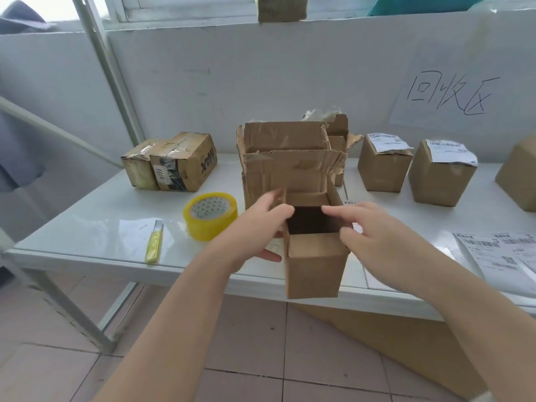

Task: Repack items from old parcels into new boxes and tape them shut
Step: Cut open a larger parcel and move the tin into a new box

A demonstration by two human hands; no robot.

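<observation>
a small open box (314,266) sits in both hands at the front edge of the table (87,224), its bottom showing lower than the table edge, so whether it rests on anything cannot be told. its top flaps are open and the inside is dark. the left hand (258,227) holds the box's left side, with fingers up at the standing left flap and the rim and the thumb lower down, pointing at the left wall. the right hand (374,230) holds the right side, its forefinger stretched out over the opening, its thumb on the right rim and its other fingers curled. right behind the box stands an old box (290,169), torn and open, its flaps ragged. to the left of the hands lies a roll of yellow tape (210,216), and further left a yellow knife (153,245) lies near the front edge. a taped parcel (171,161) sits at the back left. to the right of the old box stand two shut boxes with labels on top, one (383,166) nearer and one (441,175) beyond it, and part of another carton (519,175) shows at the frame's edge. printed sheets (499,256) lie on the table at the right. a handwritten sign (446,97) hangs on the wall above.
</observation>
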